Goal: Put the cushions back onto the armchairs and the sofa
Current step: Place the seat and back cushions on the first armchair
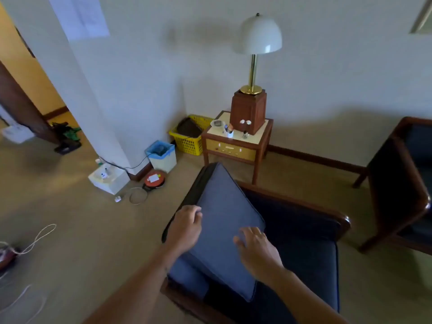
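A blue square cushion (224,218) is tilted over the near armchair (304,230), its far corner pointing up toward the side table. My left hand (185,226) grips the cushion's left edge, fingers curled over it. My right hand (256,247) lies flat on the cushion's right side, fingers spread. The armchair has a dark wooden frame and dark blue upholstery. Part of a second blue cushion (187,277) shows under the tilted one at the seat's left front. A second armchair (402,183) stands at the right edge.
A wooden side table (236,148) with a lamp (257,43) stands behind the armchair. A yellow basket (190,139), a small bin (162,155), a white box (108,180) and cables lie on the carpet to the left, by a white pillar (93,101).
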`<control>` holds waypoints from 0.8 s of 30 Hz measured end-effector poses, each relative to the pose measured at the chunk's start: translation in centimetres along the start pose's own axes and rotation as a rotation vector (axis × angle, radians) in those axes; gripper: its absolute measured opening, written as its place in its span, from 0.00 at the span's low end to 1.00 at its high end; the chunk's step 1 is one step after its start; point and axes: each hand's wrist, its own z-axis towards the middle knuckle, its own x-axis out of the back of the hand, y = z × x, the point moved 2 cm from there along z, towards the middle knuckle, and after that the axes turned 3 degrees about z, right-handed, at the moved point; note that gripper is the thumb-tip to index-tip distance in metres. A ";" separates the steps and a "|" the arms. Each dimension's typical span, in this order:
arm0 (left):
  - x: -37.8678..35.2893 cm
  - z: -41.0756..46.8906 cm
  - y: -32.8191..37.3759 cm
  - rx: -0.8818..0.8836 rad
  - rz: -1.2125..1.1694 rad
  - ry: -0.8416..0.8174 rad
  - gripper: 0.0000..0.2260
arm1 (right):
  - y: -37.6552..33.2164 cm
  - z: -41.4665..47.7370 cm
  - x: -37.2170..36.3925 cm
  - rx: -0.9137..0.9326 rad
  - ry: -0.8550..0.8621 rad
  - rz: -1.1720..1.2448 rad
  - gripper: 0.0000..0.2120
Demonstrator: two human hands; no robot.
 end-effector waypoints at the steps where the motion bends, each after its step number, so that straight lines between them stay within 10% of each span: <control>1: 0.2 1.1 -1.6 0.035 -0.048 0.051 0.12 | -1.0 1.4 -1.1 -0.003 -0.012 0.031 0.12; 11: -0.3 7.7 -10.4 0.370 -0.125 -0.130 0.13 | -8.4 11.9 -8.7 -0.067 -0.166 0.139 0.14; 15: -0.7 8.0 -10.7 0.360 -0.178 -0.157 0.10 | -8.0 12.6 -9.9 -0.136 -0.144 0.150 0.27; 24: -2.1 3.2 -2.3 0.120 -0.225 -0.350 0.14 | -1.7 5.1 -4.3 -0.209 -0.057 0.180 0.17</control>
